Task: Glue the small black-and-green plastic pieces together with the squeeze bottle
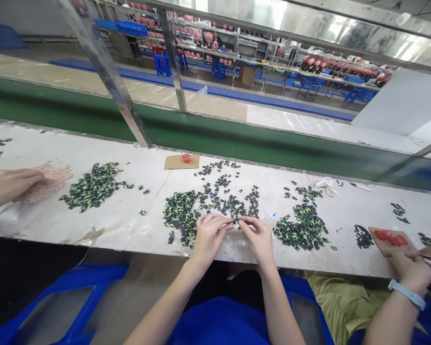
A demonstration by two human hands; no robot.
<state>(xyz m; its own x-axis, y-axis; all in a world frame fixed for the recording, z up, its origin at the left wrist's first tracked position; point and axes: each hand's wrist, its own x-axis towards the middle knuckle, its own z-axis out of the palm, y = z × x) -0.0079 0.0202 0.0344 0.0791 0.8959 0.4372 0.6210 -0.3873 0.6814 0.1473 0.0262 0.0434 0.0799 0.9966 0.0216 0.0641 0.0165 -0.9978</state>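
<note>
My left hand [210, 235] is at the table's near edge, thumb and forefinger pinched on a small black-and-green piece. Just to its right, my right hand [257, 237] pinches a tiny black piece, its fingertips close to the left ones. What exactly the pieces are is too small to tell. Beside my left hand lies a heap of black-and-green pieces [179, 211]. Loose black pieces [233, 203] spread over the table beyond my fingertips. Another black-and-green heap [303, 227] sits right of my right hand.
A cardboard piece [170, 163] carries a red lump [186, 157] at the back. At left, another person's hand [7, 187] touches a pink heap [52, 179]. At right, a co-worker's hands [413, 270] work near red lumps on cardboard. A metal post [111, 81] rises behind the table.
</note>
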